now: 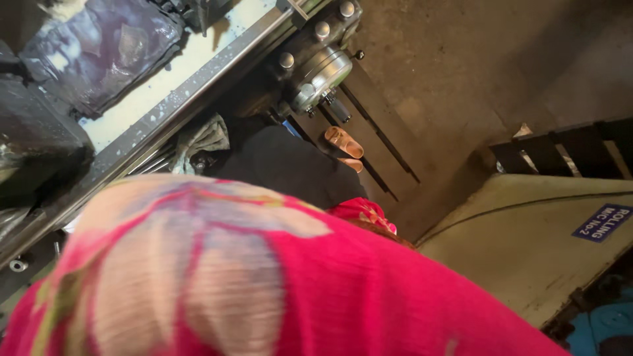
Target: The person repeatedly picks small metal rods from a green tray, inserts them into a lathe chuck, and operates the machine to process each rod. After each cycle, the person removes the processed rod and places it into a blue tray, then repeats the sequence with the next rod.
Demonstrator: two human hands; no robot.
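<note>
Neither hand in view, so grip can't be told. Pink sleeve [264,283] fills the foreground. Machine bed [198,86] above it, rag [201,142] just below the bed, sandals [344,146] right of the rag.

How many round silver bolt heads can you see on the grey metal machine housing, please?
3: one round silver bolt head at the top, one below-left, one lower-left; others may be hidden.

Dim workshop light falling from upper left; glare showing on wet machine bed [198,56]; pink cloth [264,283] blurring in foreground; floor [461,79] lying shadowed, grainy.
</note>
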